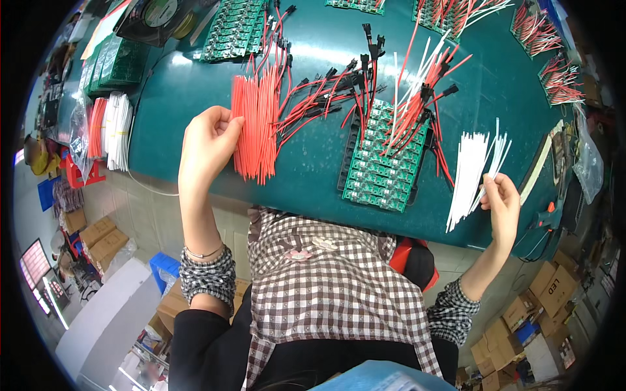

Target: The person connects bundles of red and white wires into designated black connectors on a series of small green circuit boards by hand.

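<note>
My left hand (212, 140) is closed, thumb and fingers pinching at the left edge of a flat pile of red wires (257, 130). At the right, my right hand (501, 199) pinches a few white wires (498, 156) beside a larger pile of white wires (468, 169). Between my hands lies a green circuit board panel (381, 166) on a black holder. Red and white wires cross its upper right part. Red leads with black connectors (319, 98) spread over the table between the red pile and the panel.
More wired green panels (235, 29) lie along the far side and far right of the green table (176, 98). Stacked green boards (117, 62), bundled white wires (119, 130) and a spool (160, 12) sit at the left. An orange-and-dark tool (549, 217) is at the right edge.
</note>
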Demonstrator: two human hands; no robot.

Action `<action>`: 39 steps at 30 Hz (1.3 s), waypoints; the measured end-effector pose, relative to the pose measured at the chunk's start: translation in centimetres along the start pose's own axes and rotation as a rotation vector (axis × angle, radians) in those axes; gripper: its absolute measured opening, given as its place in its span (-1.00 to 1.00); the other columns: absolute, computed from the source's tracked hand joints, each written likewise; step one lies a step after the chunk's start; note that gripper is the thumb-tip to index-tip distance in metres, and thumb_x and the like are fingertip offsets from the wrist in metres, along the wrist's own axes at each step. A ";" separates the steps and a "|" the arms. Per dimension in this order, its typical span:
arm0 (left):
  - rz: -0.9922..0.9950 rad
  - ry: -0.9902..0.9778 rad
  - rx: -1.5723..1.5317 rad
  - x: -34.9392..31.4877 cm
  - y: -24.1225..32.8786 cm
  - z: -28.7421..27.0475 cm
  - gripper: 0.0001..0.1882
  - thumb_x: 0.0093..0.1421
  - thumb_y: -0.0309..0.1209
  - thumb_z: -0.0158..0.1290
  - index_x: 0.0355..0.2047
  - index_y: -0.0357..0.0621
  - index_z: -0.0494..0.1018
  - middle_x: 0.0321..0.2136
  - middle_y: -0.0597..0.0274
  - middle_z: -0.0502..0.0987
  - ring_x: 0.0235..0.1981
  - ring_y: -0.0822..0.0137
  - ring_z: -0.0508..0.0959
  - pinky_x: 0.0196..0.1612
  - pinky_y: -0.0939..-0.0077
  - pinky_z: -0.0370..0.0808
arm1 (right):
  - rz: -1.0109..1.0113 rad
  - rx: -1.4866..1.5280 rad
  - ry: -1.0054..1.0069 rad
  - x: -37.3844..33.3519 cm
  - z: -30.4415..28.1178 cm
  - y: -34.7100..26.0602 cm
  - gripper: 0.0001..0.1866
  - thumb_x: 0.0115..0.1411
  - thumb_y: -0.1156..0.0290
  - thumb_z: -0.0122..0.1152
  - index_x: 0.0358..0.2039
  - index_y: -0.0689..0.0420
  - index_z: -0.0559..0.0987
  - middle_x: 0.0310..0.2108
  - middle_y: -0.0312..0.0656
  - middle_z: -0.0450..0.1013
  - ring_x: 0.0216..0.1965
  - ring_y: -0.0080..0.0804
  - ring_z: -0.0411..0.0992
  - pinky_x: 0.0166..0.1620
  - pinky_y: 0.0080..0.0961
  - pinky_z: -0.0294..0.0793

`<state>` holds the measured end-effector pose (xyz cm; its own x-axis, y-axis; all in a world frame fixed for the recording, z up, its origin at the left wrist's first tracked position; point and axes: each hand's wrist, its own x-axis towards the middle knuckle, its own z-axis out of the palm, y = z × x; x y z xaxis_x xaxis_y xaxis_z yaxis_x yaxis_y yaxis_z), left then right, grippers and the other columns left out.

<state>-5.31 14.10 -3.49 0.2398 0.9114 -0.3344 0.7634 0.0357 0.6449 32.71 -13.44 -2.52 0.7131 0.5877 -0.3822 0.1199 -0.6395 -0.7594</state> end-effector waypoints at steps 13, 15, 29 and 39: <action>-0.070 -0.032 -0.395 -2.2 0.2 -3.1 -0.77 0.26 -0.45 0.11 -0.11 -0.30 0.51 -0.41 0.27 0.61 -0.46 0.62 0.50 -0.38 0.77 0.39 | -0.006 0.101 -0.075 0.8 -2.0 0.4 -0.81 0.30 0.33 0.15 -0.20 0.19 0.53 -0.53 -0.45 0.38 -0.55 -0.77 0.29 -0.50 -0.78 0.23; -0.030 -0.054 -0.390 -2.0 -0.2 -3.6 -0.75 0.27 -0.49 0.08 -0.07 -0.37 0.50 -0.32 0.19 0.60 -0.36 0.54 0.55 -0.27 0.73 0.43 | 0.016 0.101 -0.063 0.4 -2.9 0.1 -0.82 0.30 0.33 0.17 -0.23 0.19 0.52 -0.51 -0.43 0.39 -0.53 -0.77 0.31 -0.47 -0.78 0.29; 0.541 0.199 -0.524 -6.7 5.9 6.2 -0.77 0.23 -0.74 -0.02 -0.09 -0.52 0.46 -0.18 -0.14 0.58 -0.15 0.14 0.61 -0.01 0.32 0.57 | -0.434 0.061 0.563 -1.1 0.1 -0.5 -0.89 0.27 0.53 0.15 -0.25 0.33 0.51 -0.27 -0.17 0.48 -0.42 -0.55 0.51 -0.35 -0.65 0.55; 0.492 0.160 -0.399 -5.8 6.2 6.0 -0.79 0.27 -0.68 -0.02 -0.10 -0.50 0.45 -0.18 -0.07 0.59 -0.15 0.23 0.61 -0.04 0.41 0.58 | -0.380 0.053 0.601 -1.4 -0.6 -0.2 -0.86 0.20 0.55 0.25 -0.22 0.29 0.61 -0.34 -0.21 0.57 -0.38 -0.59 0.53 -0.32 -0.69 0.51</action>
<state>1.64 6.59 -1.72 0.3885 0.9089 0.1515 0.2986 -0.2798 0.9124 32.10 -14.48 -1.54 0.8878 0.3808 0.2586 0.4130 -0.4109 -0.8127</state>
